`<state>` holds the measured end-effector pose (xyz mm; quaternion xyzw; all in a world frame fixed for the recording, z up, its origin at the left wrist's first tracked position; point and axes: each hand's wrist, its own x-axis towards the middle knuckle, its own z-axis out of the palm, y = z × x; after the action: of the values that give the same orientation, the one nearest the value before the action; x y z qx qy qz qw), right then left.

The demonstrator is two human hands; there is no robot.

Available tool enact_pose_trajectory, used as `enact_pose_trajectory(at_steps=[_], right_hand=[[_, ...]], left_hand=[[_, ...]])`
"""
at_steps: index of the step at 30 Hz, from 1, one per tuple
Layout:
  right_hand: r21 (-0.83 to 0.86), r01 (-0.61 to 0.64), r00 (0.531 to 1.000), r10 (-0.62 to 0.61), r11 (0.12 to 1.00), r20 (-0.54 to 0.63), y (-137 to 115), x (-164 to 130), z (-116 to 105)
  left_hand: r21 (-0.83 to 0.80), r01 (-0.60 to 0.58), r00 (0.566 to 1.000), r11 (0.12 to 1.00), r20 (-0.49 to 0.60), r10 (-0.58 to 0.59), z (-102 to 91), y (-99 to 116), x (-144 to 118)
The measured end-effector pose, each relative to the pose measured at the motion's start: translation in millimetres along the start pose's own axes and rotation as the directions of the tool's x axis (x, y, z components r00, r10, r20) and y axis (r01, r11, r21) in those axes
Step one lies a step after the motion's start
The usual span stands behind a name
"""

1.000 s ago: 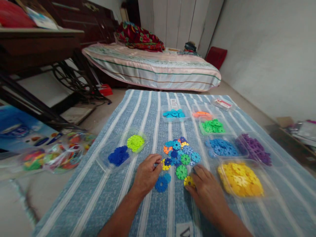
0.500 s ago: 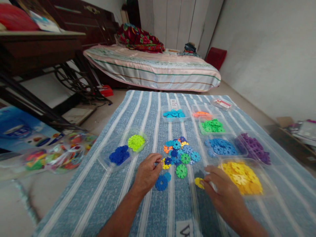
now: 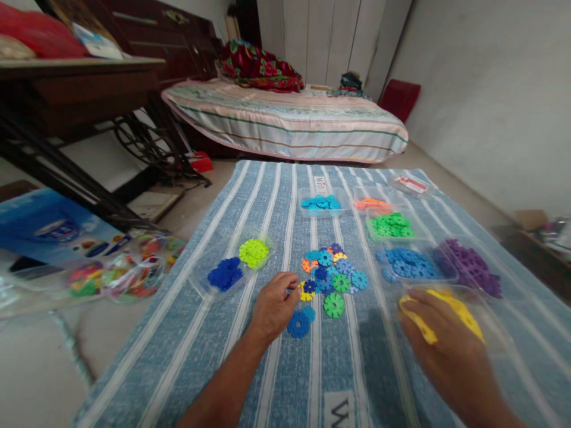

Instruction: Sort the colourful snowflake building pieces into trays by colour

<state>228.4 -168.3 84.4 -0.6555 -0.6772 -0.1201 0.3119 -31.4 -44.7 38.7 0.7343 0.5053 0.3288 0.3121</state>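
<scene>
Our right hand (image 3: pixel 450 351) now hangs over the yellow tray (image 3: pixel 495 333), well to the right of the mixed pile (image 3: pixel 332 276); a second ago it lay at the pile's near edge, fingertips on a yellow disc, and half a second ago it carried that disc rightward. The hand is blurred and covers most of the yellow discs (image 3: pixel 464 315), so we cannot tell whether it still pinches the disc or has let go. We judge one yellow piece is leaving the pile for its own colour. Our left hand (image 3: pixel 276 306) stays at the pile's left edge, fingers curled loosely together, tips touching a yellow disc (image 3: pixel 307 290) there, with a blue disc (image 3: pixel 298 325) just nearer us. Right of the pile sit trays of blue (image 3: pixel 410 264) and purple (image 3: pixel 470 270) discs; beyond it, green (image 3: pixel 392 226), orange (image 3: pixel 372 204) and cyan (image 3: pixel 321 203). Left of the pile, a lime heap (image 3: pixel 254 252) and a dark blue heap (image 3: pixel 225 273) share one tray
</scene>
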Motion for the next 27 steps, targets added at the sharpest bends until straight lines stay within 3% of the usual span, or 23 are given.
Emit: enact_pose_trajectory(at_steps=[6, 11, 14, 22, 27], right_hand=[[0.193, 0.138, 0.974, -0.168, 0.972, 0.154, -78.3, -10.5, 60.0], [0.222, 0.096, 0.929, -0.168, 0.97, 0.33, -109.3, -0.5, 87.0], [0.23, 0.075, 0.914, -0.159, 0.97, 0.374, -112.3, 3.6, 93.7], [0.349, 0.073, 0.959, -0.162, 0.934, 0.234, -111.4, 3.6, 88.9], [0.327, 0.077, 0.989, -0.113, 0.942, 0.093, -76.6, 26.3, 64.4]], left_hand=[[0.009, -0.007, 1.0, 1.0, 0.0, 0.007, 0.2, -0.5, -1.0], [0.007, -0.01, 1.0, 1.0, 0.001, 0.01, 0.5, -1.5, -2.0], [0.005, -0.009, 1.0, 1.0, -0.002, 0.009, 0.3, -1.1, -2.5], [-0.001, -0.017, 1.0, 1.0, 0.002, 0.017, -0.7, -1.1, -1.1], [-0.001, -0.01, 1.0, 1.0, 0.007, 0.01, -1.1, -1.8, -0.9]])
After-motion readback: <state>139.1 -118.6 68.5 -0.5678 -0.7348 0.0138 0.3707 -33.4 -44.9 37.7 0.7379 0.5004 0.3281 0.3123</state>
